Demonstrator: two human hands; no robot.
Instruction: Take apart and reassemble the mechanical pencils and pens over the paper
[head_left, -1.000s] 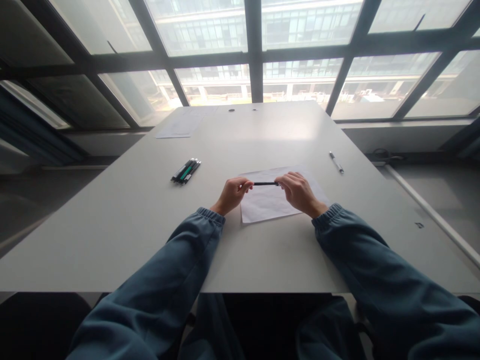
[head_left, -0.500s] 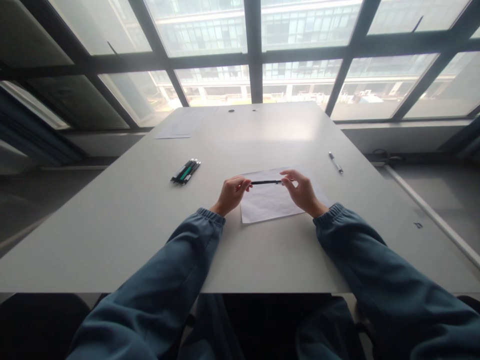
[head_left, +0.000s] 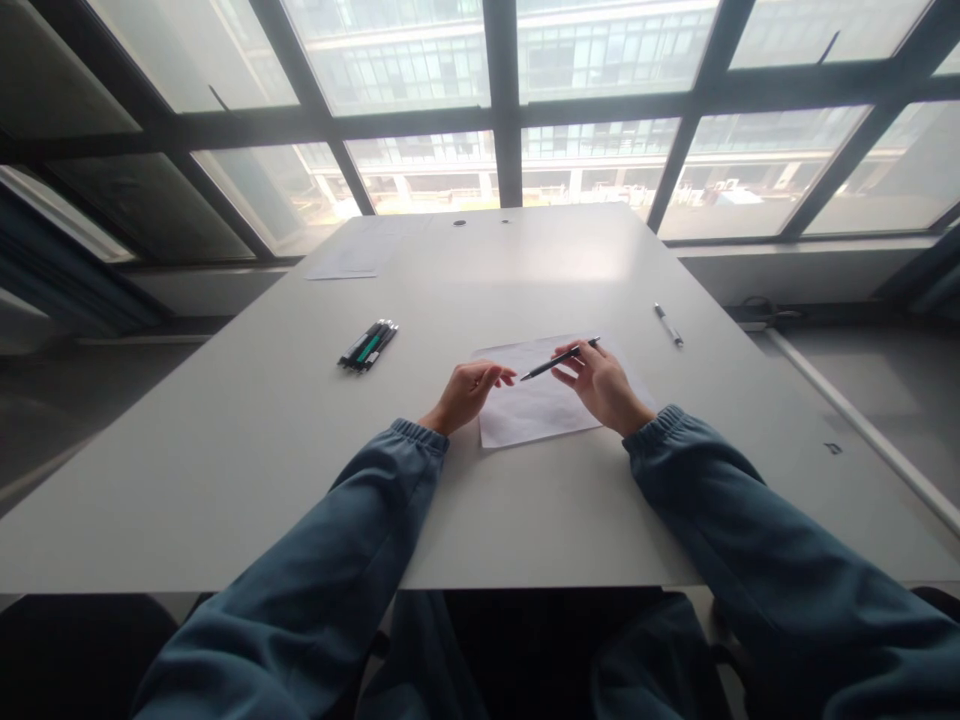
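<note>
My right hand (head_left: 600, 385) pinches a black pen (head_left: 559, 360) near its upper end, and the pen slants down to the left over a white sheet of paper (head_left: 529, 410). The pen's tip points toward my left hand (head_left: 469, 392). That hand rests at the sheet's left edge with its fingers loosely curled, holds nothing, and sits a short gap from the pen tip. Both arms wear blue sleeves.
A bundle of several pens (head_left: 369, 344) lies on the white table (head_left: 262, 450) to the left. A single silver pen (head_left: 668, 325) lies to the right. Another sheet (head_left: 352, 262) sits at the far left corner. Large windows stand behind the table.
My left hand has let go of the pen. The right hand has tilted it from level to slanting, its far end raised to the right.
</note>
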